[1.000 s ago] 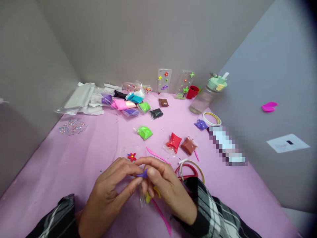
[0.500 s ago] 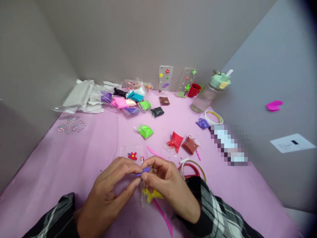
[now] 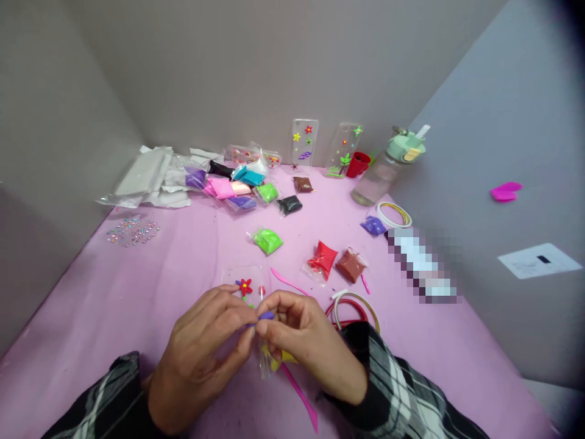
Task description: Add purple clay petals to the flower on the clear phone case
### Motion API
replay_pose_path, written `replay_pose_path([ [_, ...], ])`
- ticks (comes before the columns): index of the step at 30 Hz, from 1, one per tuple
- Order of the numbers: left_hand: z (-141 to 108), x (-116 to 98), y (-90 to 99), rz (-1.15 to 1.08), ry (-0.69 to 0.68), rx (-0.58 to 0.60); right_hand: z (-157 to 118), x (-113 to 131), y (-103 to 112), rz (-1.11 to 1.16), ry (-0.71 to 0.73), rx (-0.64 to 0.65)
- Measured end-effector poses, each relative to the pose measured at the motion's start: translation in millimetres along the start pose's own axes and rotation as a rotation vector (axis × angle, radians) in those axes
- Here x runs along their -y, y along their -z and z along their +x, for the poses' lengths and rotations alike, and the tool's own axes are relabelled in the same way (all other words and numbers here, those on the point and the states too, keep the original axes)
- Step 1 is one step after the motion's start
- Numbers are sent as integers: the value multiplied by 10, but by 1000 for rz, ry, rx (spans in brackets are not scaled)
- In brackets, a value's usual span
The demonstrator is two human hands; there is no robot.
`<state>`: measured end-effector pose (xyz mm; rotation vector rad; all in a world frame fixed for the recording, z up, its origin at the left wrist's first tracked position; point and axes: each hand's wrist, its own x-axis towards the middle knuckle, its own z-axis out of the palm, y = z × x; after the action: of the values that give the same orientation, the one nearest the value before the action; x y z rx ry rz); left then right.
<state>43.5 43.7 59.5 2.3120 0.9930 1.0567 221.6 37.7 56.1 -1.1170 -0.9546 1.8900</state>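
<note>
Between the fingertips of both hands is a small piece of purple clay. My left hand pinches its left end, and my right hand pinches it from the right. Just beyond the fingers lies a clear phone case, partly hidden by my hands. On it sits a red clay flower with a yellow centre and a bit of purple at its left. Under my right hand a yellow clay packet shows in part. A pink modelling tool lies beside it.
Green, red and brown clay packets lie ahead. Headbands rest by my right sleeve. A water bottle stands back right, near two decorated cases. Several more packets are piled back left.
Both hands have shifted slightly, the left one turning a little. More of the case, with a green bit below the flower, now shows. The purple clay stays pinched.
</note>
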Motion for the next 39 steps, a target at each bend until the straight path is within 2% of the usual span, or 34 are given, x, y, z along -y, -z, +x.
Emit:
replay_pose_path([
  [3, -8, -3, 24, -16, 39, -49, -5, -5, 10, 74, -29, 40],
  [8, -41, 45, 64, -210, 435, -125, -31, 23, 42, 256, 5, 199],
  [12, -52, 82, 72, -394, 593, -78, -21, 54, 48, 262, 75, 154],
  [18, -61, 104, 55, -557, 617, -41, 1, 51, 50, 206, 127, 48],
  [21, -86, 128, 59, -584, 632, -59, -4, 30, 64, 134, 136, 3],
  [26, -94, 166, 88, -579, 575, -26, -4, 23, 69, 87, 125, -30],
  [32, -71, 183, 93, -601, 652, -100, 8, 26, 63, 101, 134, -34],
  [39, -119, 208, 84, -712, 770, -104, 2, 29, 56, 111, 129, -20],
])
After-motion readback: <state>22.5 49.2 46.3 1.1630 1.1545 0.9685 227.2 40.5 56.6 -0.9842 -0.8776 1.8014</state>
